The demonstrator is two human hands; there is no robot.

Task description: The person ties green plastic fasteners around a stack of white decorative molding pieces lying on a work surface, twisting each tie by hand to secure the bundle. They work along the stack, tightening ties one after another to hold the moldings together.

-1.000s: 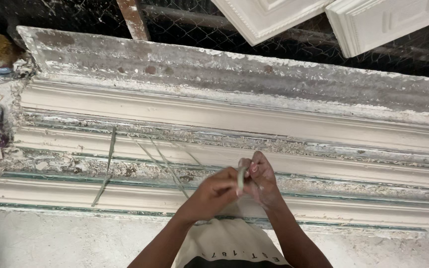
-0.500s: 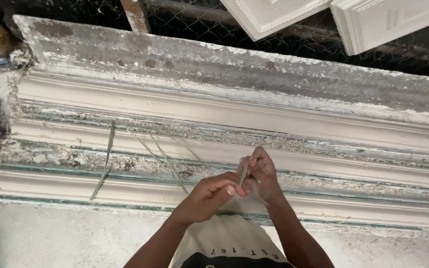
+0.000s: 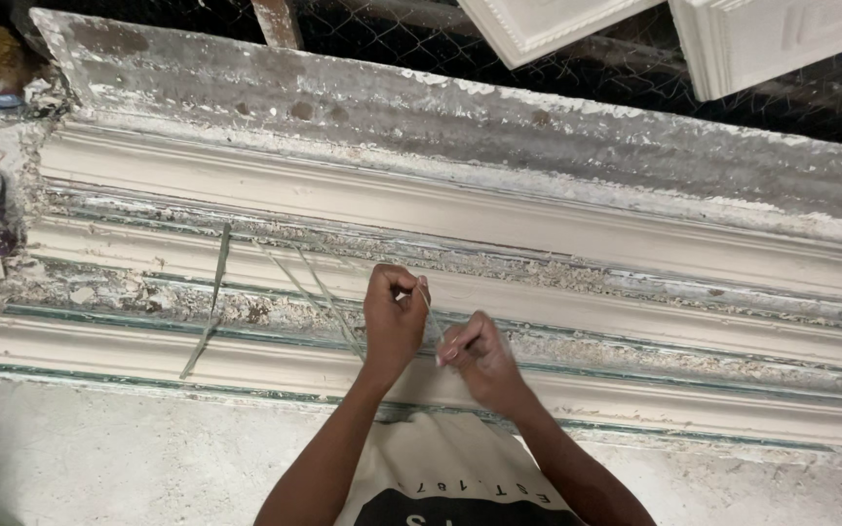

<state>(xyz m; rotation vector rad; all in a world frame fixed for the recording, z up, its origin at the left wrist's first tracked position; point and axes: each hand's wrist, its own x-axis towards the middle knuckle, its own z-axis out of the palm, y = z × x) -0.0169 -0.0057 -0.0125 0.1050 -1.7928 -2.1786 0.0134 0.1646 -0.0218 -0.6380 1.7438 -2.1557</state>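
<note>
From the head camera, two bare hands meet over a long plaster mould (image 3: 499, 209) that lies across the worktop (image 3: 129, 458). The left hand (image 3: 394, 317) is closed in a fist, and its grip pinches the top end of a thin pale strand (image 3: 431, 310). The right hand (image 3: 475, 358), at about 4 o'clock from the left one, pinches the lower end with its fingertips. The strand runs tight between them, just above the mould, a little right of the middle.

At 9 o'clock from the hands, more thin strands (image 3: 319, 292) lie slanted on the mould. Farther out at 9 o'clock lies a flat greenish strip (image 3: 214, 292), touching the mould.

The strand looks very thin and springy. I think it could snap, or slip out of the fingers, if the hands pull too hard. A loose end could also catch on the rough crumbs.

The mould is long and has smooth cream steps that run from side to side. Between the steps are crumbly, bumpy bands of grey and white bits. The far edge is grey and flaky. At 12 o'clock there is dark wire mesh (image 3: 401, 44), and two white panels (image 3: 538, 24) with raised edges stick out over it. The worktop near the person is pale and dusty.
</note>
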